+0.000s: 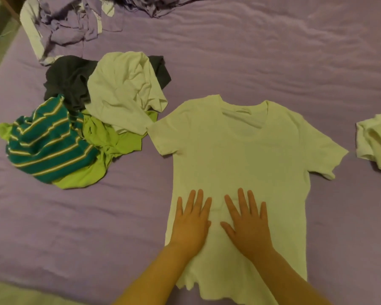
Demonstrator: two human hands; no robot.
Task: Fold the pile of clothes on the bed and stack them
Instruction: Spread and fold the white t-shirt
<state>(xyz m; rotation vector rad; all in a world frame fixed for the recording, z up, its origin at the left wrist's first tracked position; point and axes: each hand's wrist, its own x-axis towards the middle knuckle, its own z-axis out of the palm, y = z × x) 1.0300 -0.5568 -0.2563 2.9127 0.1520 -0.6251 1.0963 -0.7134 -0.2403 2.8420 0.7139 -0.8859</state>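
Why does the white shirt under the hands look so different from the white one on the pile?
The shirt under the hands lies spread flat, with neckline and both sleeves showing; the pile shirt is crumpled and its shape is hidden. The flat one lies straight on the bed; the crumpled one lies on other clothes. Both hands press the flat one; nothing touches the other. Both are white.
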